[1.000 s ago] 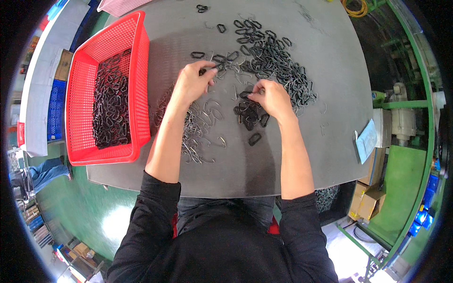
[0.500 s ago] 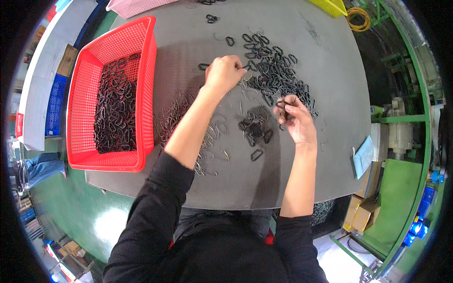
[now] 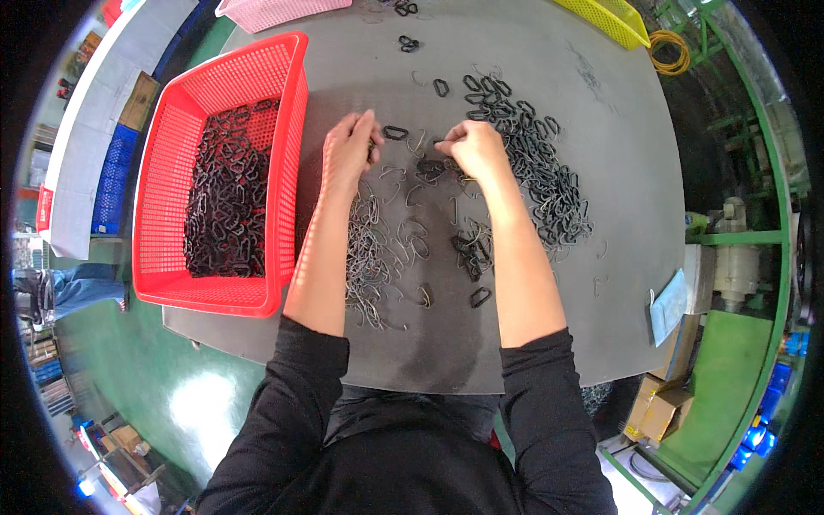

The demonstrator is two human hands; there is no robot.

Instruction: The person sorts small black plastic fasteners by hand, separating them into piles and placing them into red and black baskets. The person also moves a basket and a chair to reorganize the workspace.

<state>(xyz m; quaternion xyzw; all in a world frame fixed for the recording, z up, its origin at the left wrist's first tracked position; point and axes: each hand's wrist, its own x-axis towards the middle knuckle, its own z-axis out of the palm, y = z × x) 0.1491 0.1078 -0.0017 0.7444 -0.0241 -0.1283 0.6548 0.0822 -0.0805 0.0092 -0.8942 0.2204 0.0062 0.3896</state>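
My left hand (image 3: 348, 148) is closed beside the red basket's right rim, its fingers curled round a dark piece that looks like a black oval link (image 3: 372, 152), mostly hidden. My right hand (image 3: 477, 149) pinches at the left side of the main pile of black oval links (image 3: 528, 146); what lies between its fingertips is too small to make out. Just below those fingertips is a small cluster of black links (image 3: 429, 169). One loose black link (image 3: 396, 133) lies between the two hands. Thin bent wire hooks (image 3: 365, 257) are heaped next to my left forearm.
A red basket (image 3: 296, 112), partly filled with black links, stands at the left. Another small link cluster (image 3: 469, 257) lies near my right forearm. A pink basket (image 3: 279, 12) and a yellow basket (image 3: 614, 21) sit at the far edge. A blue face mask (image 3: 668, 307) hangs at the right.
My left hand has moved left from the link pile toward the red basket. My right hand has moved up and left, to the pile's left side. The whole view has shifted slightly.
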